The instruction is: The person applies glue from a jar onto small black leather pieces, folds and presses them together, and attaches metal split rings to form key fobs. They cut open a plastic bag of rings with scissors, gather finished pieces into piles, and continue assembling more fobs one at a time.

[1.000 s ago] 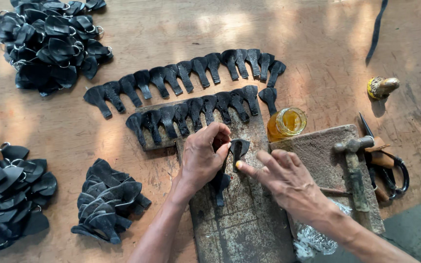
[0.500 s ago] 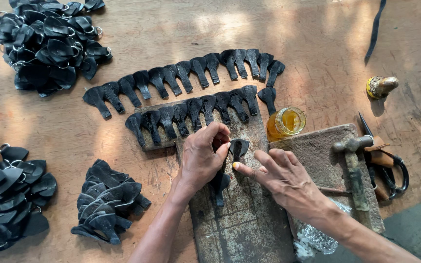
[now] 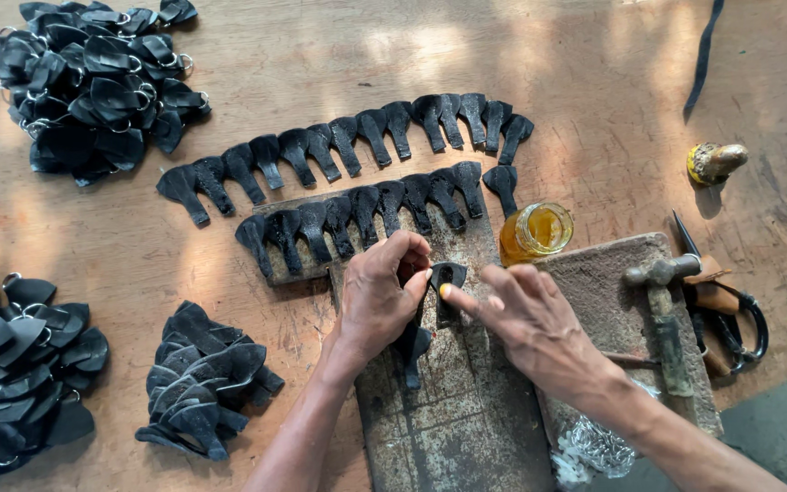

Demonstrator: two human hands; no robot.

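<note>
My left hand [image 3: 380, 296] pinches a black leather piece [image 3: 448, 278] on a worn metal slab [image 3: 453, 428], its tail showing under the palm. My right hand [image 3: 530, 323] presses a glue-tipped forefinger onto the piece's wide end. Two rows of black leather pieces [image 3: 357, 150] lie fanned out just beyond the slab.
An open jar of amber glue [image 3: 536, 230] stands right of the rows. A hammer [image 3: 662, 314] rests on a stone block [image 3: 612, 301], with scissors [image 3: 730, 323] beside it. Heaps of black pieces lie at top left [image 3: 93, 82], left [image 3: 15, 364] and lower left [image 3: 198, 383].
My right forefinger has slid slightly left onto the leather piece. The left hand keeps the same hold.
</note>
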